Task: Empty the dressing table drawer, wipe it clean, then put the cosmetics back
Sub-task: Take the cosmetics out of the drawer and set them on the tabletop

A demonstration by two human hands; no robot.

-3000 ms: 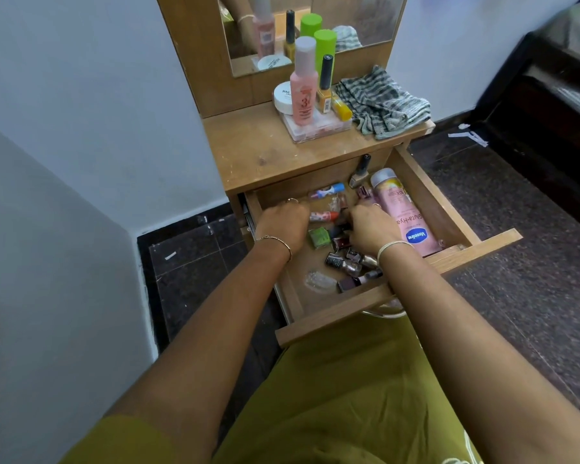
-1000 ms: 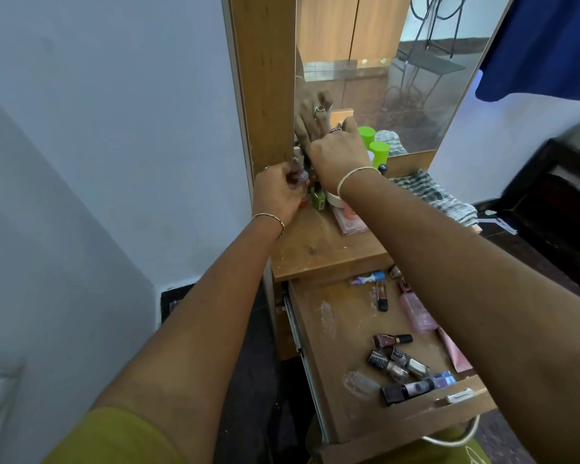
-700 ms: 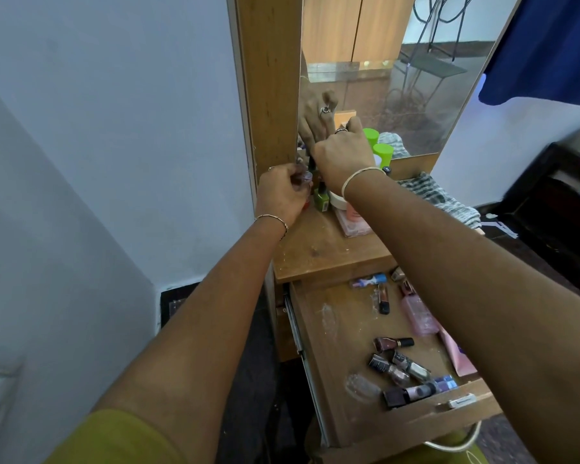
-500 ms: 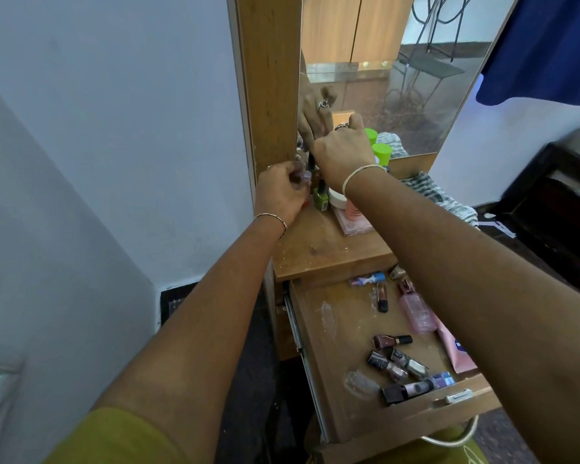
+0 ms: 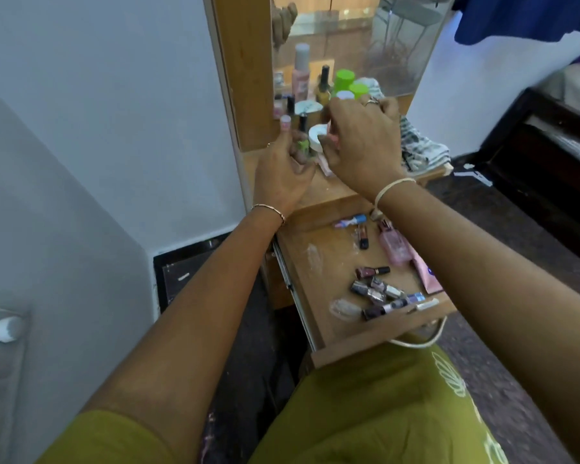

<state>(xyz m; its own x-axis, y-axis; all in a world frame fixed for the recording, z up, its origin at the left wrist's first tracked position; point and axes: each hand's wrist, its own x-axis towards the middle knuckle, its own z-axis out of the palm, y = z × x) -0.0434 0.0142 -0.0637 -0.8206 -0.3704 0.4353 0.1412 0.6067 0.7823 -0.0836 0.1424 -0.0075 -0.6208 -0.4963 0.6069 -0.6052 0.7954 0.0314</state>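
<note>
Head view: drawer (image 5: 315, 262) pulled fully out under the tabletop (image 5: 325, 192), cosmetics lying loose on its floor. Blue-capped tube (image 5: 350, 221) and dark lipstick (image 5: 362, 236) at the back, pink bottle (image 5: 394, 246) toward the right wall, maroon nail polish (image 5: 372, 272) mid-floor, cluster of nail polish bottles (image 5: 375, 291) against the front panel. Both hands are up over the tabletop near the mirror (image 5: 382, 45). Left hand (image 5: 283, 172) has fingers curled round a small pink-capped bottle (image 5: 285, 121). Green nail polish (image 5: 302, 144) sits at its fingertips; held or standing, cannot tell. Right hand (image 5: 362, 142) arches over a white jar (image 5: 315, 137), fingers bent down; grip hidden, cannot tell. Striped cloth (image 5: 419, 149) lies at the tabletop's right end.
</note>
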